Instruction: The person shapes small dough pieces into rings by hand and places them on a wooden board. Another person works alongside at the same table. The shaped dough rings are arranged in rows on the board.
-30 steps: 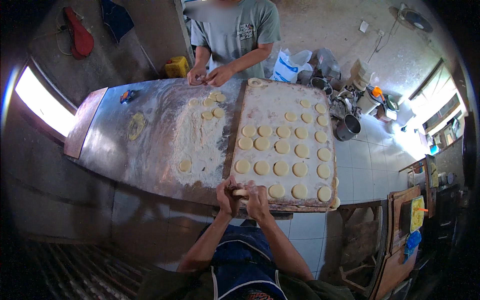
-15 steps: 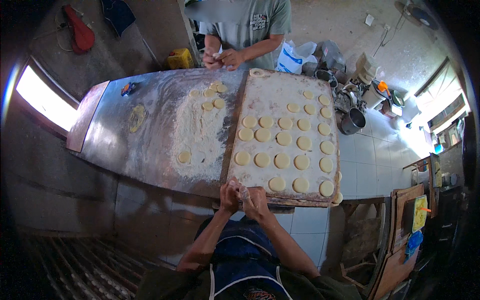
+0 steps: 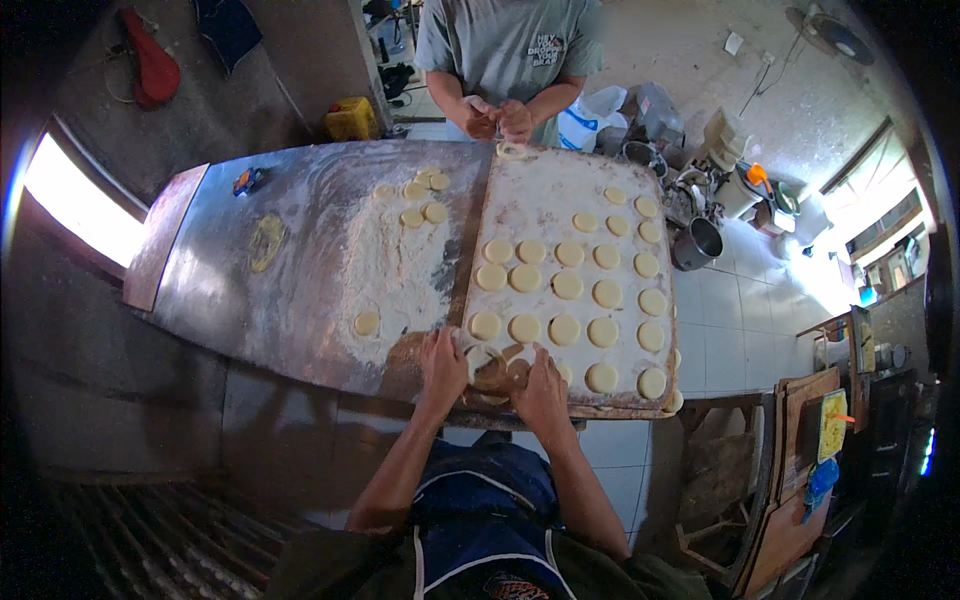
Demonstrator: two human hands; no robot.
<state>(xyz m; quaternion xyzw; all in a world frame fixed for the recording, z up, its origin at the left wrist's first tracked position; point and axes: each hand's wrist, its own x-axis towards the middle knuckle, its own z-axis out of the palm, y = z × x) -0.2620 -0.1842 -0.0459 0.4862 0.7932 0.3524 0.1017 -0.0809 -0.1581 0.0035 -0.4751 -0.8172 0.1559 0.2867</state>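
Note:
My left hand [image 3: 443,368] is at the near left corner of the board, fingers bent at a pale, ring-like piece, probably dough [image 3: 482,354]. My right hand [image 3: 540,387] is a little to its right, fingers curled; what they hold is hard to make out. Round pale dough discs [image 3: 567,285] lie in loose rows on the floured board [image 3: 540,176]. Left of it, on the metal table [image 3: 210,260], a few smaller discs [image 3: 434,213] sit around a patch of flour [image 3: 392,280].
A person in a grey T-shirt [image 3: 500,55] stands across the table, both hands together above the board's far edge. Pots [image 3: 697,243] and bags [image 3: 590,115] crowd the back right. Wooden boards [image 3: 800,420] and a yellow tray [image 3: 832,425] stand at right.
My hands have moved apart and slightly forward from being together around a dough piece. The person opposite has shifted right, with their hands moving toward the board's far corner.

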